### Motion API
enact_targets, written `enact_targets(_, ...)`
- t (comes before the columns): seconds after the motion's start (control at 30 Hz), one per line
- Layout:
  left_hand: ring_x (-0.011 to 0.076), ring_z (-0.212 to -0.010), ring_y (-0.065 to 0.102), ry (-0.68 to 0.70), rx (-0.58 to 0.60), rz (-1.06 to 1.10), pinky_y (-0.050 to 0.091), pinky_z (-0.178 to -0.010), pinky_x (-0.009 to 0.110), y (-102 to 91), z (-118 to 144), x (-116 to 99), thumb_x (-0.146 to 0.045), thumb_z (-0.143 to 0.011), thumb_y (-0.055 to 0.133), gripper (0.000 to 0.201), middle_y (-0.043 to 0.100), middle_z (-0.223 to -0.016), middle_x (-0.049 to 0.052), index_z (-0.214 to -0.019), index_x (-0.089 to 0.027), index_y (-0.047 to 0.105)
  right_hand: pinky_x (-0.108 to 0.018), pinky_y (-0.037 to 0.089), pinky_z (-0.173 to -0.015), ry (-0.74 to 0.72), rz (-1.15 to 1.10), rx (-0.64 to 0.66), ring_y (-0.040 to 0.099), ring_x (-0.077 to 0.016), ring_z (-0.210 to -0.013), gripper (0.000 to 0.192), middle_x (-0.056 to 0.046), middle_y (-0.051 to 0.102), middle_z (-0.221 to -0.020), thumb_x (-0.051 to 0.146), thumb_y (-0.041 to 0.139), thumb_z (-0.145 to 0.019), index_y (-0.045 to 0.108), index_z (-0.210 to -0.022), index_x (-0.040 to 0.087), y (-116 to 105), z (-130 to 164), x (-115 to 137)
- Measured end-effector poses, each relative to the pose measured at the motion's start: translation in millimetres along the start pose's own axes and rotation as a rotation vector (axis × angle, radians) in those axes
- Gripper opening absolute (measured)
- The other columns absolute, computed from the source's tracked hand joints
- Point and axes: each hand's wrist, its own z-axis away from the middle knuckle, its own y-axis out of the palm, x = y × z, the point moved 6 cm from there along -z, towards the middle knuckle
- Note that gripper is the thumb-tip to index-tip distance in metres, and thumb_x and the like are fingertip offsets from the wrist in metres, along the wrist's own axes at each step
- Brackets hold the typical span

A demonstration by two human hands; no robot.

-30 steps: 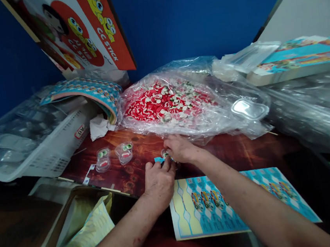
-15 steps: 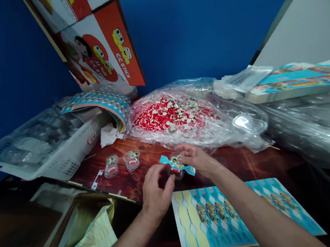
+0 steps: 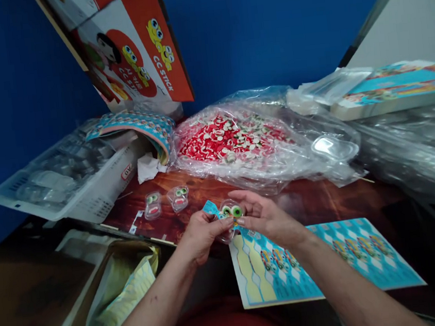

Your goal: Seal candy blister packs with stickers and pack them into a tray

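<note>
- Head view, setting: a dark reddish wooden surface (image 3: 322, 201) stands against a deep blue wall, crowded with stock
- Head view, back of the surface: a big clear bag of red and white candies (image 3: 234, 140) lies in the middle, a printed cardboard box (image 3: 131, 47) leans tilted behind it, a white plastic basket (image 3: 64, 181) of clear shells sits far left, and more wrapped plastic fills the right
- Head view, near the hands: two filled clear capsules (image 3: 167, 202) lie side by side on the surface left of the hands; a blue sticker sheet (image 3: 329, 265) with some labels already peeled off lies flat under the right forearm
- Head view, hands: the left hand (image 3: 199, 235) and right hand (image 3: 266, 220) meet above the sheet's top left corner, fingers of both pinched on one small clear candy capsule (image 3: 231, 214) raised off the surface; a blue label strip (image 3: 210, 208) sticks out on its left side
- Judgement: the step in hand looks like wrapping the label round the capsule; next calls for smoothing the strip down evenly while keeping the shell closed
</note>
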Motion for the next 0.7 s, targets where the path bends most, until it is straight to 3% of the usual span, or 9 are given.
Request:
enact_targets(0.07, 0.0094, -0.049, 0.056, 0.050, -0.074, 0.027, 0.044, -0.052, 0.021, -3.9, 0, -4, -0.025, -0.048, 0.081, 0.028, 0.065, -0.059, 0.002, -0.067, -0.010, 0.067, -0.028, 0.045, -0.061, -0.043, 0.087, -0.097, 0.056, -0.0132, -0.066, 0.055, 0.000, 0.058, -0.074, 0.029, 0.063, -0.068, 0.043, -0.118, 0.018, -7, 2, 6)
enact_targets(0.1, 0.0090, -0.047, 0.056, 0.085, -0.130, 0.044, 0.044, -0.050, 0.021, -6.8, 0, -7, -0.025, -0.047, 0.081, 0.027, 0.065, -0.057, 0.002, -0.064, -0.010, 0.065, -0.028, 0.044, -0.060, -0.100, 0.192, -0.226, 0.056, -0.0136, -0.065, 0.049, 0.000, 0.058, -0.073, 0.030, 0.061, -0.069, 0.047, -0.115, 0.018, -13, 6, 14)
enact_targets(0.17, 0.0086, -0.046, 0.055, 0.166, -0.235, 0.070, 0.045, -0.049, 0.021, -12.0, 1, -12, -0.027, -0.048, 0.080, 0.027, 0.064, -0.055, 0.000, -0.062, -0.010, 0.064, -0.029, 0.043, -0.061, -0.278, 0.483, -0.540, 0.055, -0.0146, -0.065, 0.026, -0.002, 0.058, -0.072, 0.029, 0.059, -0.073, 0.057, -0.096, 0.018, -21, 23, 37)
enact_targets(0.23, 0.0089, -0.048, 0.056, 0.258, -0.299, 0.072, 0.046, -0.052, 0.022, -14.0, 2, -17, -0.027, -0.050, 0.080, 0.026, 0.065, -0.057, 0.000, -0.064, -0.011, 0.065, -0.029, 0.042, -0.063, -0.432, 0.734, -0.669, 0.054, -0.0150, -0.065, 0.011, -0.003, 0.058, -0.069, 0.028, 0.055, -0.077, 0.060, -0.076, 0.018, -8, 40, 55)
enact_targets(0.3, 0.0090, -0.050, 0.057, 0.328, -0.324, 0.064, 0.047, -0.055, 0.022, -12.3, 6, -20, -0.026, -0.052, 0.079, 0.024, 0.066, -0.059, 0.000, -0.065, -0.011, 0.065, -0.028, 0.042, -0.061, -0.466, 0.833, -0.571, 0.054, -0.0149, -0.062, 0.016, -0.003, 0.058, -0.065, 0.026, 0.051, -0.080, 0.061, -0.069, 0.019, 13, 43, 55)
enact_targets(0.37, 0.0098, -0.053, 0.058, 0.360, -0.320, 0.068, 0.048, -0.057, 0.023, -7.7, 10, -20, -0.025, -0.054, 0.078, 0.021, 0.066, -0.060, 0.000, -0.065, -0.012, 0.066, -0.027, 0.042, -0.060, -0.407, 0.787, -0.496, 0.055, -0.0151, -0.062, 0.018, -0.004, 0.060, -0.067, 0.024, 0.048, -0.082, 0.062, -0.072, 0.019, 27, 38, 43)
enact_targets(0.53, 0.0123, -0.064, 0.061, 0.357, -0.292, 0.128, 0.049, -0.067, 0.024, 1.7, 19, -15, -0.024, -0.052, 0.078, 0.022, 0.069, -0.070, 0.002, -0.068, -0.014, 0.069, -0.028, 0.046, -0.067, -0.277, 0.349, -0.479, 0.056, -0.0161, -0.072, 0.018, -0.004, 0.060, -0.078, 0.030, 0.050, -0.082, 0.062, -0.079, 0.017, 29, 20, 10)
enact_targets(0.7, 0.0111, -0.052, 0.057, 0.197, -0.232, 0.086, 0.047, -0.055, 0.024, 3.6, 14, 1, -0.034, -0.055, 0.077, 0.028, 0.062, -0.055, 0.000, -0.069, -0.012, 0.068, -0.027, 0.046, -0.071, -0.242, 0.103, -0.366, 0.055, -0.0159, -0.081, 0.024, -0.005, 0.058, -0.087, 0.036, 0.044, -0.086, 0.060, -0.086, 0.017, 31, 18, 0)
